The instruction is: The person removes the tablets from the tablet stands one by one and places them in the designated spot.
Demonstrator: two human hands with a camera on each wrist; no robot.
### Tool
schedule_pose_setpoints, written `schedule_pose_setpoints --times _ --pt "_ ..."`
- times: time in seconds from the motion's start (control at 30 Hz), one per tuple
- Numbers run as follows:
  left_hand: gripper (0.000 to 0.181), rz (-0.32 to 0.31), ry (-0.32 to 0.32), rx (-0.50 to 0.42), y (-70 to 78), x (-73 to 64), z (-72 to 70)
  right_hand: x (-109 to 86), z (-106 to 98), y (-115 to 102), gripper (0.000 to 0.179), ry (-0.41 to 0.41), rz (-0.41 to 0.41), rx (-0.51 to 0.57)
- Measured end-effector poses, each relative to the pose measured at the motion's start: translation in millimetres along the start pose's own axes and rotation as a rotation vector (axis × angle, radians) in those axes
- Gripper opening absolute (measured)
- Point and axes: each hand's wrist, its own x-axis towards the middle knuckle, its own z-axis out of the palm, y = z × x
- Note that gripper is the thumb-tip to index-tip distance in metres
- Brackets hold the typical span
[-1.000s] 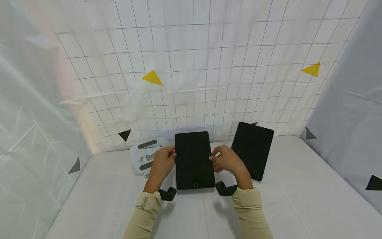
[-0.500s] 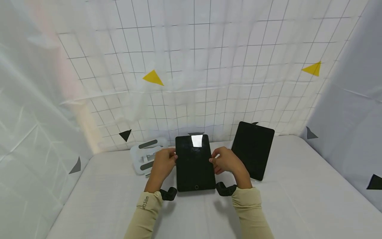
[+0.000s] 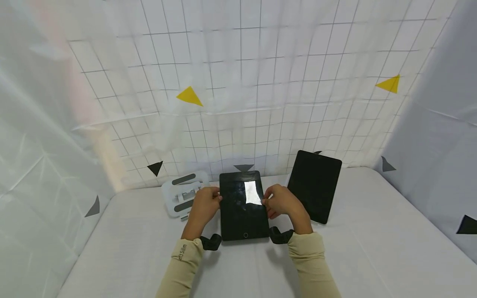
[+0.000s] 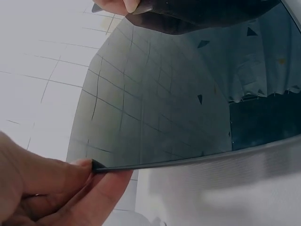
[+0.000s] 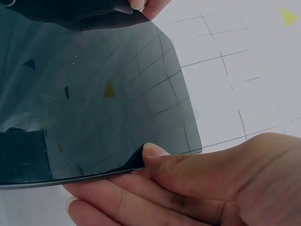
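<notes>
Between both hands is a black tablet (image 3: 238, 219) with a round home button at its lower edge, its glossy screen facing up toward me. My left hand (image 3: 204, 207) pinches its left edge, thumb on the screen side and fingers beneath, as the left wrist view shows on the tablet (image 4: 178, 108). On the opposite edge my right hand (image 3: 285, 203) grips it likewise; the right wrist view has the thumb (image 5: 157, 157) on the glass and the other fingers under it. A bright reflection lies on the screen. What is behind the tablet is hidden.
A second black tablet (image 3: 314, 186) leans tilted at the right, behind my right hand. At the left, partly behind my left hand, lies a pale folding stand (image 3: 173, 198) with grey pads. A white gridded sheet (image 3: 242, 82) hangs behind the white table (image 3: 123, 231).
The held tablet has tilted back and come slightly lower and nearer; a bright reflection has appeared and slid down its screen. Both hands keep their grip.
</notes>
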Motion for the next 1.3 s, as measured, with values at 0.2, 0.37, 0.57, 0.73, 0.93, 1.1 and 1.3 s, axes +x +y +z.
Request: schedule_pose_setpoints --times 0.2,0.37,0.57,0.73,0.93,1.1,1.3 --pt "0.028 -0.012 -0.038 0.007 -2.9 0.0 1.7 0.8 1 2 0.015 0.004 -0.005 -0.005" --pt "0.031 -0.036 -0.064 0.007 -5.1 1.0 3.9 2.1 3 3 0.016 -0.001 0.005 -0.010" --pt "0.032 -0.054 -0.076 0.012 -6.0 3.1 6.3 2.9 5 3 0.016 -0.001 0.023 -0.036" --pt "0.032 -0.062 -0.084 0.031 -7.0 3.5 8.9 3.9 6 6 0.015 0.000 0.034 -0.070" --pt "0.033 -0.094 -0.102 0.027 -7.3 2.3 9.8 5.5 9 9 0.013 -0.005 0.041 -0.077" --pt "0.032 -0.087 -0.096 0.032 -8.9 3.0 10.6 7.1 10 10 0.013 -0.008 0.049 -0.091" --pt "0.033 -0.111 -0.111 0.030 -11.7 2.4 12.7 9.0 12 11 0.011 -0.020 0.051 -0.115"
